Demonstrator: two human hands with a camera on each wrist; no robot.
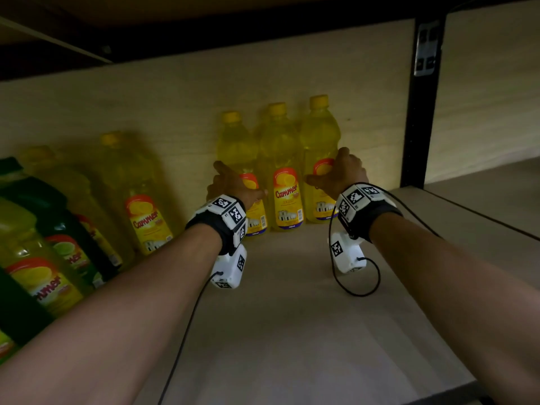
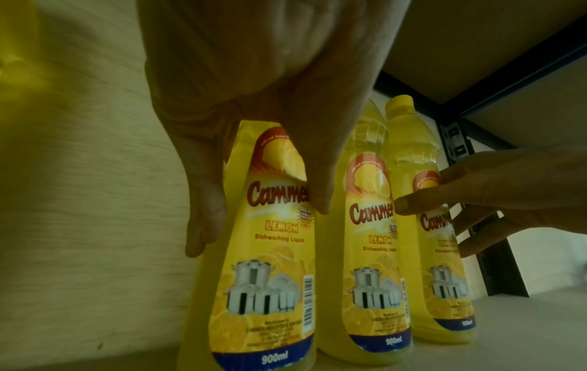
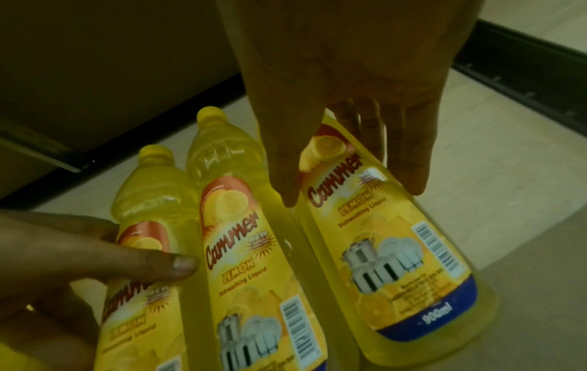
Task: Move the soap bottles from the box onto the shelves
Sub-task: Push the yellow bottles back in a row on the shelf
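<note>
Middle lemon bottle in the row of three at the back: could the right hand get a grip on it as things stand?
Probably yes. The middle bottle stands upright with its front unobstructed, right beside the right bottle that the right hand now grips. The left hand holds only the left bottle. The tight spacing may crowd the fingers.

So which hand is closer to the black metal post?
Right. The right hand grips the rightmost yellow soap bottle, just left of the black metal post; the left hand grips the bottle two places farther left.
</note>
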